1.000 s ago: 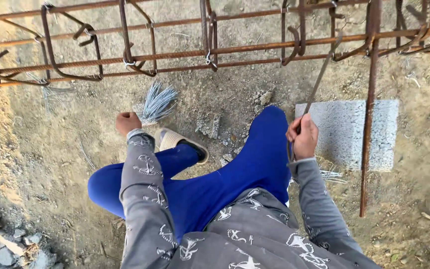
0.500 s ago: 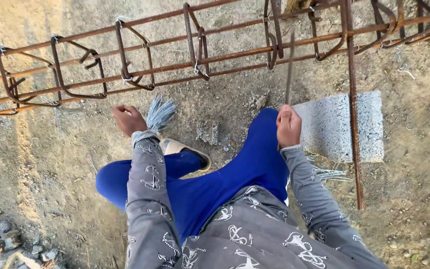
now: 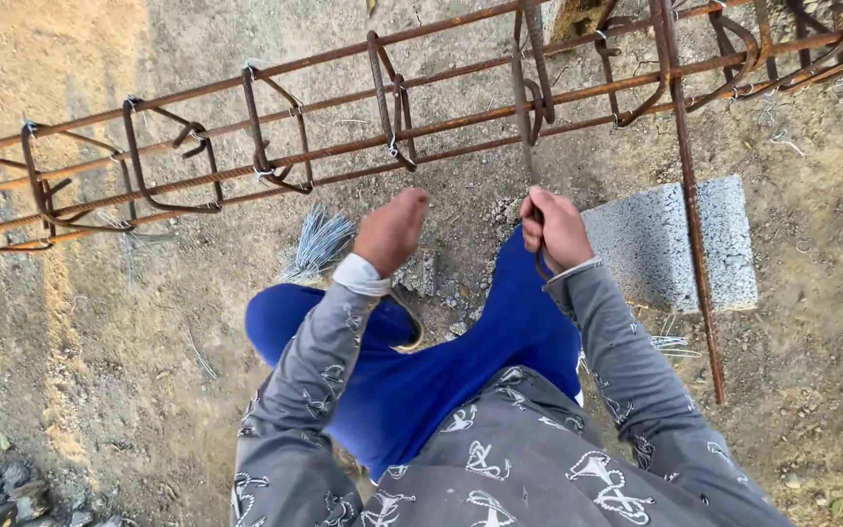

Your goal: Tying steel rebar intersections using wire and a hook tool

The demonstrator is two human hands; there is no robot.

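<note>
- I take the rusty rebar cage [image 3: 392, 127] as my landmark; it lies lengthwise across the dirt ground [image 3: 70, 322], slanting up toward the right.
- My left hand [image 3: 392, 229] hangs just below the cage, under one of its square stirrups, fingers curled loosely together; I cannot tell whether that grip closes on anything.
- My right hand [image 3: 556, 229] is further right beneath the cage, its grip clamped on a thin hooked tying tool [image 3: 529, 156], whose shaft runs up from the fist into the cage bars.
- A bundle of pale tie wires [image 3: 319, 242] lies on the ground below the cage, just left of my left hand.
- A grey concrete block [image 3: 675, 244] sits below the cage's right end, just right of my right hand.
- A single loose rebar rod [image 3: 695, 263] leans down from the cage across that block.
- My blue-trousered legs [image 3: 461, 351] are bent under the cage, between both sleeves.
</note>
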